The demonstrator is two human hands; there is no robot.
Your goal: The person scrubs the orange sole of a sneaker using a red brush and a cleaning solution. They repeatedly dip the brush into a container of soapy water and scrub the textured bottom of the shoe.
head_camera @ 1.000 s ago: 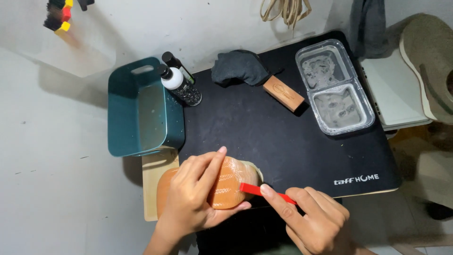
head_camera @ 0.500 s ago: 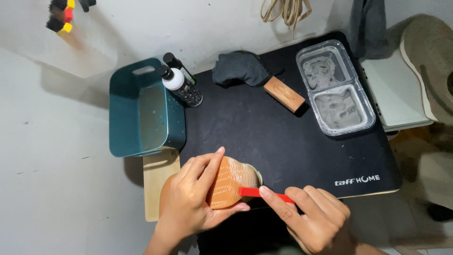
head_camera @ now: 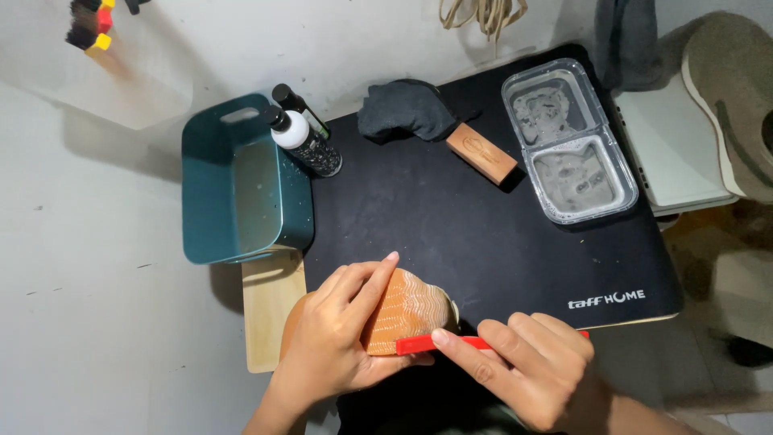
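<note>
Left hand [head_camera: 334,338] grips an orange shoe [head_camera: 407,318] from above, sole up, fingers curled over its side and the index finger stretched along the ribbed sole. The shoe sits at the near edge of the black mat [head_camera: 451,234], partly over a pale wooden board [head_camera: 270,310] that sticks out from under the mat's left side.

Right hand [head_camera: 523,370] is closed around a thin red tool [head_camera: 423,345]; index finger lies along the shaft, thumb beneath. The tool's tip touches the sole's near edge, just beside the left thumb. What kind of tool it is cannot be told.

Further back on the mat: a wooden brush [head_camera: 481,153] with a dark cloth [head_camera: 405,109] draped over one end, and a clear two-part tray [head_camera: 568,145] holding grey, cloudy liquid. A teal tub [head_camera: 237,185] stands off the mat's left edge, touching the board. Two bottles [head_camera: 302,137] with dark caps lean beside the tub's far right corner. A grey-green shoe [head_camera: 729,113] lies at the right margin, well apart from the hands.
</note>
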